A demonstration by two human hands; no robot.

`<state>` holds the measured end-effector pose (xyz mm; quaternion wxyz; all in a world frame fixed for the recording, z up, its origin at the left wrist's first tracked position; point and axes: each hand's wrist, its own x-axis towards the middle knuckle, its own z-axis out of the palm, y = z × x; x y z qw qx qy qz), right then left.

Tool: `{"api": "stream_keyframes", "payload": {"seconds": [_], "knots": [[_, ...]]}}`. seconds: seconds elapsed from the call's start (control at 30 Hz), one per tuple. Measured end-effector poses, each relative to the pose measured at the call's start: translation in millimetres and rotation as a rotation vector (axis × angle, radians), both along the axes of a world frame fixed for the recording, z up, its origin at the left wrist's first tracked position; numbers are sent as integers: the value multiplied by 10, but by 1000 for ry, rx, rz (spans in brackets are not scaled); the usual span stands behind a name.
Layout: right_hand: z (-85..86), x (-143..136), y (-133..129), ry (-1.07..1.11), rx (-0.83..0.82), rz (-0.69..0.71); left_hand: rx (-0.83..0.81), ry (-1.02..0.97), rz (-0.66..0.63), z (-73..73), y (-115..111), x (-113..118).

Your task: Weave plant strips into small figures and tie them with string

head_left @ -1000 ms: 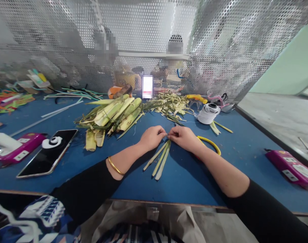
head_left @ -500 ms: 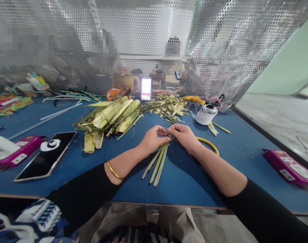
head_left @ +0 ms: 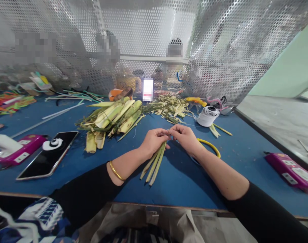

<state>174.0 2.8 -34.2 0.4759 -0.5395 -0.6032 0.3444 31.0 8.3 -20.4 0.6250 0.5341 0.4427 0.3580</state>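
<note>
My left hand is closed in a pinch round the upper end of a small bundle of green plant strips. The strips fan out downward over the blue table. Touching it at the fingertips is my right hand, also pinched closed; what lies between its fingers is too small to make out. Beyond it stands a spool of white thread, with a faint thread near the hand. A yellow ring-like hoop lies partly hidden under my right forearm.
A pile of green stalks and husks lies left of my hands, with shredded scraps behind. A phone and magenta power strips flank the workspace. A perforated metal screen borders the back, and people sit behind it.
My fingertips have drawn closer together at the top of the bundle. The strips' lower ends have swung slightly left, and the view has shifted a little.
</note>
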Motion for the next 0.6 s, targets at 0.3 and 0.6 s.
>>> {"api": "stream_keyframes", "payload": {"seconds": [0.3,0.6], "knots": [[43,126,25,-239,-59,22,20,-48,55,-48,43,-18],[158,222,-14,-670,201,70,280,216,68,-125,139,-92]]}}
